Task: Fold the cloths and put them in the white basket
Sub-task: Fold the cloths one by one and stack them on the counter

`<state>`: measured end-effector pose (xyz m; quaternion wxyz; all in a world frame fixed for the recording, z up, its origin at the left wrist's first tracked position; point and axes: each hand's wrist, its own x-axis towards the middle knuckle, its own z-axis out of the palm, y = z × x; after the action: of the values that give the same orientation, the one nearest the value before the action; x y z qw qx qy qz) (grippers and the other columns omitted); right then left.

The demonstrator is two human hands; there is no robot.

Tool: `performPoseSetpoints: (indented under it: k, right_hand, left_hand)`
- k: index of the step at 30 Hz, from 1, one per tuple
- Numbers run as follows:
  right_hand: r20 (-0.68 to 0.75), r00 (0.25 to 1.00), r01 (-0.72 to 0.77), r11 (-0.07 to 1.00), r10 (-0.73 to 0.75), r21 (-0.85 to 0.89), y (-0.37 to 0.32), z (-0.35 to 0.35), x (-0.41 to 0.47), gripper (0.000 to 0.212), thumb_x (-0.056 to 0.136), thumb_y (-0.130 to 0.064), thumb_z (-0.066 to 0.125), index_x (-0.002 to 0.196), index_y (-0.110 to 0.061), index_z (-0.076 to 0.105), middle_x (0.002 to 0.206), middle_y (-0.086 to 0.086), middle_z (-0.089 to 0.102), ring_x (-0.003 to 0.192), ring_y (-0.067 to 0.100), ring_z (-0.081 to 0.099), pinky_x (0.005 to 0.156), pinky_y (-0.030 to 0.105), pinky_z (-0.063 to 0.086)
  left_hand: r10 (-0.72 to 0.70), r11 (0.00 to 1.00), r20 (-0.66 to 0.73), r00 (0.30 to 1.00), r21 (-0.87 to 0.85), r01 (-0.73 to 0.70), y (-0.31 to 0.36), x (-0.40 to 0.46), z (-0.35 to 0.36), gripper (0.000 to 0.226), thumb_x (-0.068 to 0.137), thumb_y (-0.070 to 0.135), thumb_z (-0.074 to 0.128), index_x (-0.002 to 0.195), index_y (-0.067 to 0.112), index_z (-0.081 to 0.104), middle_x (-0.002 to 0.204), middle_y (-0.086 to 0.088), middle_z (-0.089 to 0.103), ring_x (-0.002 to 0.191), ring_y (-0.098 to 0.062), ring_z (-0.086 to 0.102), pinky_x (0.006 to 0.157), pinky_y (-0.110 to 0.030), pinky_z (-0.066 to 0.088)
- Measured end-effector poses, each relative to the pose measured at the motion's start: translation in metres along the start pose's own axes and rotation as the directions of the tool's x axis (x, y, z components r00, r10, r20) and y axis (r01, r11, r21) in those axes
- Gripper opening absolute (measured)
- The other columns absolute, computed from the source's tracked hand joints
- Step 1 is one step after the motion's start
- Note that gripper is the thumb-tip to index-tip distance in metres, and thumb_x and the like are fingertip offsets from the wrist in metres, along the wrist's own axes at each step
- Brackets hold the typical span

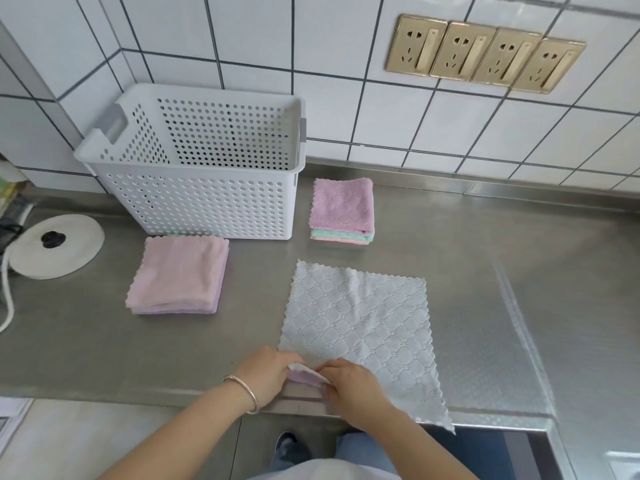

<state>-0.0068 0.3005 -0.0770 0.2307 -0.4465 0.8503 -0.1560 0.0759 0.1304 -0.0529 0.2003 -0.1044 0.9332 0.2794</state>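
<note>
A pale grey-white quilted cloth [360, 320] lies spread flat on the steel counter. Its near left corner is lifted, showing a pink underside. My left hand [268, 370] and my right hand [351, 381] both pinch that corner at the counter's front edge. The white perforated basket [207, 202] stands at the back left against the tiled wall. A stack of pink cloths [178, 275] lies in front of the basket. A folded stack of pink and mint cloths [342, 209] sits to the basket's right.
A round white lid with a black knob [57, 249] and a white cord [7, 296] lie at the far left. Gold wall sockets [485, 53] are above. The steel counter [519, 289] stretches right; its front edge [138, 393] is near my hands.
</note>
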Motion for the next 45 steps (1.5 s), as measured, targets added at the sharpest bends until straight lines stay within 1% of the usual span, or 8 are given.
performPoseSetpoints:
  k: [5, 9, 12, 17, 21, 27, 32, 45]
  right_hand:
    - [0.043, 0.981, -0.19, 0.981, 0.188, 0.036, 0.034, -0.025, -0.019, 0.033, 0.088, -0.016, 0.046, 0.111, -0.028, 0.066, 0.118, -0.017, 0.063, 0.106, 0.013, 0.059, 0.087, 0.025, 0.047]
    - [0.088, 0.891, -0.451, 0.89, 0.445, 0.068, 0.072, -0.045, -0.039, 0.02, 0.089, -0.014, 0.049, 0.094, -0.017, 0.069, 0.098, -0.001, 0.068, 0.087, 0.016, 0.058, 0.073, 0.024, 0.043]
    - [0.128, 0.823, -0.568, 0.809, 0.554, 0.153, 0.094, -0.059, -0.053, 0.018, 0.09, -0.02, 0.054, 0.075, -0.013, 0.06, 0.073, 0.005, 0.058, 0.065, 0.014, 0.047, 0.055, 0.019, 0.033]
    - [0.212, 0.733, -0.68, 0.683, 0.646, 0.268, 0.114, -0.079, -0.055, 0.031, 0.089, -0.025, 0.057, 0.062, -0.011, 0.055, 0.063, 0.004, 0.049, 0.054, 0.013, 0.042, 0.057, 0.026, 0.034]
    - [0.17, 0.691, -0.7, 0.591, 0.703, 0.4, 0.122, -0.093, -0.044, 0.032, 0.089, -0.023, 0.06, 0.102, 0.006, 0.066, 0.091, 0.024, 0.066, 0.074, 0.026, 0.059, 0.068, 0.034, 0.045]
    - [0.041, 0.686, -0.63, 0.566, 0.726, 0.532, 0.135, -0.114, -0.006, 0.023, 0.089, -0.017, 0.058, 0.067, -0.011, 0.058, 0.065, 0.005, 0.052, 0.065, 0.019, 0.045, 0.057, 0.029, 0.031]
    - [-0.033, 0.7, -0.628, 0.636, 0.714, 0.448, 0.147, -0.119, 0.028, 0.02, 0.091, -0.021, 0.049, 0.082, -0.006, 0.059, 0.073, 0.007, 0.057, 0.075, 0.024, 0.05, 0.061, 0.03, 0.034]
    - [-0.124, 0.664, -0.639, 0.645, 0.737, 0.419, 0.166, -0.107, 0.05, 0.023, 0.091, -0.027, 0.049, 0.092, -0.011, 0.064, 0.076, 0.007, 0.059, 0.078, 0.028, 0.054, 0.066, 0.03, 0.038]
  left_hand:
    - [0.0, 1.0, 0.087, 0.996, -0.023, 0.002, -0.009, 0.01, -0.006, 0.034, 0.093, 0.012, 0.037, 0.119, 0.019, 0.059, 0.114, -0.013, 0.064, 0.101, -0.027, 0.057, 0.078, -0.027, 0.04]
    - [0.006, 0.999, 0.164, 0.986, -0.051, 0.003, -0.013, 0.016, -0.015, 0.024, 0.095, 0.012, 0.037, 0.104, 0.008, 0.059, 0.083, -0.005, 0.052, 0.081, -0.017, 0.044, 0.059, -0.026, 0.028]
    - [-0.023, 0.994, 0.206, 0.978, -0.103, 0.045, -0.018, 0.023, -0.017, 0.02, 0.097, 0.023, 0.038, 0.081, 0.018, 0.05, 0.066, 0.006, 0.044, 0.074, -0.018, 0.043, 0.057, -0.019, 0.029]
    - [-0.074, 0.986, 0.245, 0.967, -0.127, 0.107, -0.021, 0.039, -0.022, 0.026, 0.095, 0.028, 0.043, 0.07, 0.028, 0.046, 0.067, 0.005, 0.047, 0.064, -0.011, 0.043, 0.056, -0.019, 0.03]
    - [-0.169, 0.91, 0.172, 0.971, -0.352, 0.221, -0.02, 0.051, -0.037, 0.032, 0.091, 0.025, 0.053, 0.062, 0.018, 0.041, 0.058, 0.003, 0.041, 0.052, -0.011, 0.042, 0.048, -0.016, 0.036]
    - [-0.323, 0.845, -0.069, 0.944, -0.469, 0.255, -0.015, 0.094, -0.066, 0.038, 0.087, 0.023, 0.057, 0.054, 0.019, 0.039, 0.051, 0.001, 0.038, 0.052, -0.018, 0.036, 0.053, -0.028, 0.029]
    - [-0.428, 0.847, -0.146, 0.892, -0.41, 0.339, -0.014, 0.129, -0.068, 0.035, 0.089, 0.024, 0.054, 0.056, 0.019, 0.042, 0.082, -0.026, 0.063, 0.075, -0.039, 0.056, 0.063, -0.03, 0.034]
    - [-0.509, 0.846, -0.191, 0.839, -0.288, 0.448, -0.015, 0.159, -0.066, 0.028, 0.094, 0.027, 0.047, 0.103, 0.003, 0.056, 0.114, -0.019, 0.063, 0.106, -0.036, 0.056, 0.081, -0.033, 0.041]
